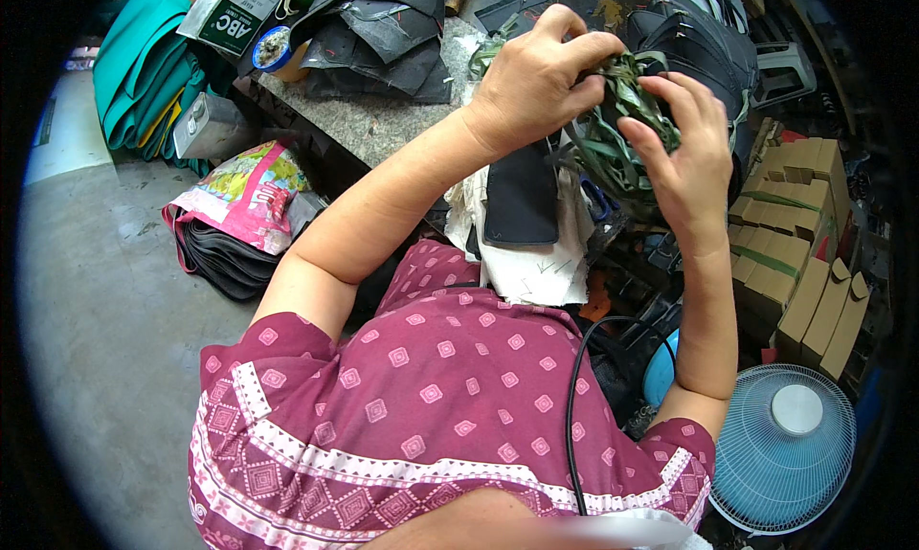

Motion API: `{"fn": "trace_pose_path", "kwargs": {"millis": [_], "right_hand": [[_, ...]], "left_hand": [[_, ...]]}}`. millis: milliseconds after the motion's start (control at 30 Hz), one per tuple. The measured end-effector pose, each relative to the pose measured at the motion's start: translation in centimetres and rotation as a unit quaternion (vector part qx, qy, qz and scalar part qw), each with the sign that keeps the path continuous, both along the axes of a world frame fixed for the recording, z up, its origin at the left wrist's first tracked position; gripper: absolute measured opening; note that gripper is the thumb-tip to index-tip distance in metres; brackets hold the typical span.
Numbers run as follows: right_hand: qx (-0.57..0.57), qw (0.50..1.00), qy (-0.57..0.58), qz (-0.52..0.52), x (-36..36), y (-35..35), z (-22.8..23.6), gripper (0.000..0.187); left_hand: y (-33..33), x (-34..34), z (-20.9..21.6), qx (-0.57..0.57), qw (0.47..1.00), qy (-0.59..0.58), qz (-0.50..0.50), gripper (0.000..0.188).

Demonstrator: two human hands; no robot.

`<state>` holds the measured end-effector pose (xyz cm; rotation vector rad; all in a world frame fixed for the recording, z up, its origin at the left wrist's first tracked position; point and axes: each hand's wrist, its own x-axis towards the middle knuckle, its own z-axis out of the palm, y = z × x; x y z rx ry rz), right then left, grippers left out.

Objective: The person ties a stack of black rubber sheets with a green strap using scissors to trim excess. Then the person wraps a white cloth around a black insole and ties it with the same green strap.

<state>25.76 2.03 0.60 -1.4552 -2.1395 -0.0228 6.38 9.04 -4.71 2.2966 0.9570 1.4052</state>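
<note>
Green strips (613, 153) in a tangled bundle, between both hands.
Left hand (531, 76) pinches bundle's upper left edge; dark flat panel (522, 196) lies below on white cloth (536, 277); bundle's long axis runs roughly top to bottom; right hand (687, 157) half open, thumb and fingers apart, curved at bundle's right side, contact unclear.

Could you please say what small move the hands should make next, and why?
Perhaps the left hand should loosen the bundle of green strips while the right hand steadies it, since both hands are at it and the strips look tangled.
</note>
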Motion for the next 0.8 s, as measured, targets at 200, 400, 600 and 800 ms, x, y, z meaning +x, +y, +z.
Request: {"fn": "trace_pose_path", "kwargs": {"millis": [200,400,600,800], "right_hand": [[-0.016,1.0,0.022,0.007,-1.2,1.3,-2.0,0.024],[0.098,0.991,0.014,0.093,-0.9,1.3,-2.3,0.021],[0.007,0.99,0.109,0.085,-0.4,2.0,-2.2,0.024],[-0.018,0.99,0.12,0.073,0.0,2.9,-2.6,0.028]], "left_hand": [[0.3,-0.1,0.0,-0.003,1.0,0.016,-0.017,0.026],[1.1,-0.4,-1.1,-0.196,0.974,-0.088,-0.077,0.047],[2.7,-0.6,-1.1,-0.137,0.984,-0.06,-0.095,0.059],[2.5,-1.0,-0.6,0.025,0.986,0.109,-0.123,0.056]]}}
